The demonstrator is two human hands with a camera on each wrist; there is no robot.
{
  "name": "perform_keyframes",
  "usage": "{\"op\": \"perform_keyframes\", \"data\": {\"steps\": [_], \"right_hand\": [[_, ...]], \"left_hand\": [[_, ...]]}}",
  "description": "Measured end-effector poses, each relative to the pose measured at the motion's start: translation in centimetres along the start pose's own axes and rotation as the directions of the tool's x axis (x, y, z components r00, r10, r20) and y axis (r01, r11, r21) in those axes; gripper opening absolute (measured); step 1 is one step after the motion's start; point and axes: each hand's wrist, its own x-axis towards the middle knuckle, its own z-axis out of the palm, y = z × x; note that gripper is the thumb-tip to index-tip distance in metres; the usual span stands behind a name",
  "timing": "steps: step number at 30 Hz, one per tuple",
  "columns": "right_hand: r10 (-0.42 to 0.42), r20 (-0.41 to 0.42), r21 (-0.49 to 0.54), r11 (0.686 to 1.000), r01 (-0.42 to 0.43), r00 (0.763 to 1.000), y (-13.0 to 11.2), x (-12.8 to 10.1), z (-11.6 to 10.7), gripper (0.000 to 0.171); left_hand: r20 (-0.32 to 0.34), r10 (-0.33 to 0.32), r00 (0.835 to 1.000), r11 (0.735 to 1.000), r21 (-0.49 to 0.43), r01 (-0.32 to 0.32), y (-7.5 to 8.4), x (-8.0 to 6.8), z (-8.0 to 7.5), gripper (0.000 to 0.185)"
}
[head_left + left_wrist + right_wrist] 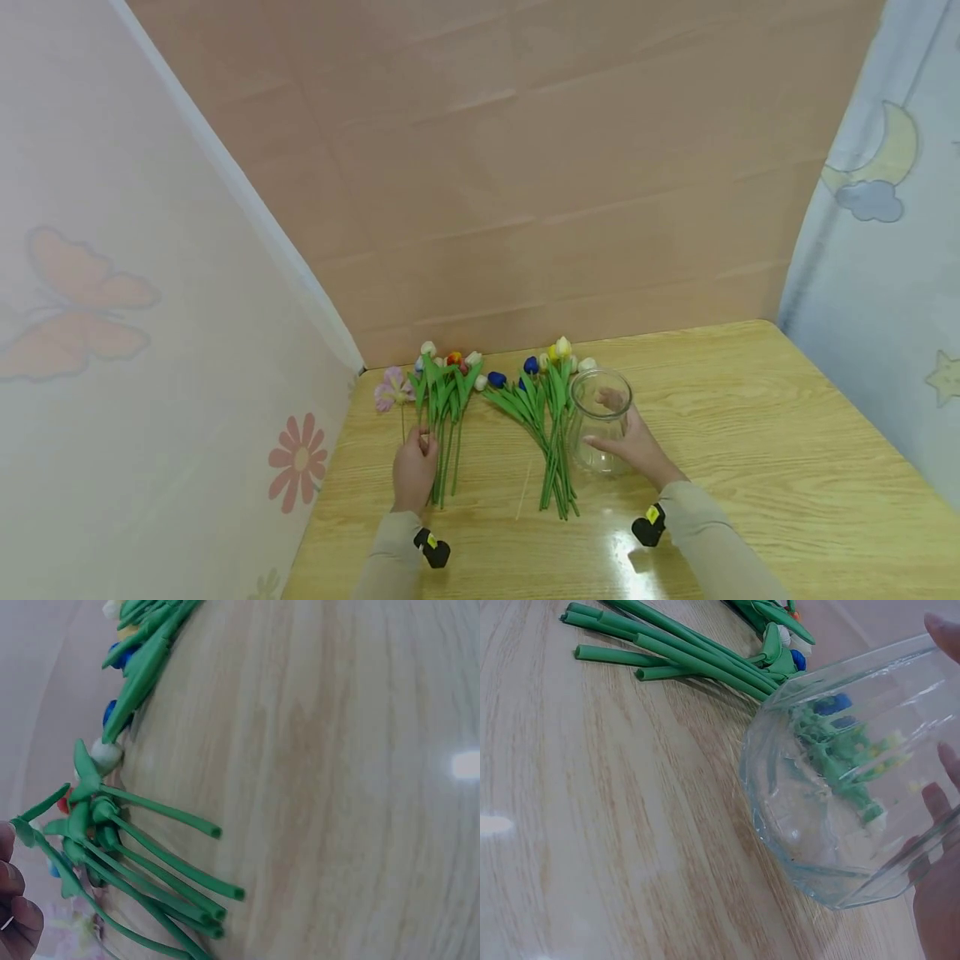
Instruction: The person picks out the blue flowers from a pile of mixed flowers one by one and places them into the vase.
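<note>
Left grip point(415, 469) pinch-narrow on a green stem point(52, 856), right grip point(633, 442) (far wider) around a glass vase point(817, 810).

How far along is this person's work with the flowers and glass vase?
Looks done: flowers lie in two bunches, a pink, white and orange bunch and a blue, yellow and white bunch, on the pale wood-grain table.
In hand: the left hand pinches a slim green stem; the right hand grips the clear glass vase.
Left: no stems stand inside the vase, so filling it seems not yet begun.
</note>
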Motion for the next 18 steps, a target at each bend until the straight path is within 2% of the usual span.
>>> {"op": "perform_keyframes", "data": {"steps": [11, 18], "right_hand": [[-0.006, -0.001, 0.0, 1.0, 0.006, 1.0, -0.1, -0.1, 0.0, 0.087], [-0.015, -0.001, 0.008, 1.0, 0.015, 1.0, 0.1, 0.0, 0.1, 0.087]], "left_hand": [[0.046, -0.095, 0.994, 0.992, 0.09, 0.09, -2.3, -0.5, 0.3, 0.022], [0.058, -0.189, 0.98, 0.976, 0.124, 0.181, -3.8, -0.5, 0.3, 0.017]]}}
